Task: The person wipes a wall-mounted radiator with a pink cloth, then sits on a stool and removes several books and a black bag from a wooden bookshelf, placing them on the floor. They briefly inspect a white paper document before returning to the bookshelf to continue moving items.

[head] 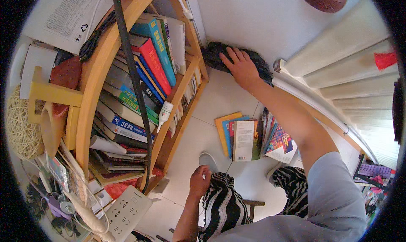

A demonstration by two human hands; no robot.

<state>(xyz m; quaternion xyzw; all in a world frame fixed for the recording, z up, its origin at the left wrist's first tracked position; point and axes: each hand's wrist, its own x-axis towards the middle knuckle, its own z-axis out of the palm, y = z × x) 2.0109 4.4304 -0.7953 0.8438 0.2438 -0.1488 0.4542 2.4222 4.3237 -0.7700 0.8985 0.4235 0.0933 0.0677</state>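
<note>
My right hand (242, 67) lies palm down, fingers spread, on a black furry thing (219, 53) at the foot of the wall. Whether that is an animal or an object, I cannot tell. My left hand (199, 181) is curled above my knee in striped trousers (225, 200). A small white bit shows at its fingers, too small to make out. On the floor between my hands lies a fanned pile of books, with a pale paperback (243, 140) on top and a yellow book (226, 121) under it. Beside it, partly behind my right arm, is another group with a colourful-covered book (280, 143).
A wooden bookcase (104, 64) packed with books stands on the left. A white squeeze bottle (165, 113) sits at its shelf edge, and a black strap (134, 77) hangs across it. Lower left is a power strip (128, 210). Pale curtains (336, 64) hang on the right.
</note>
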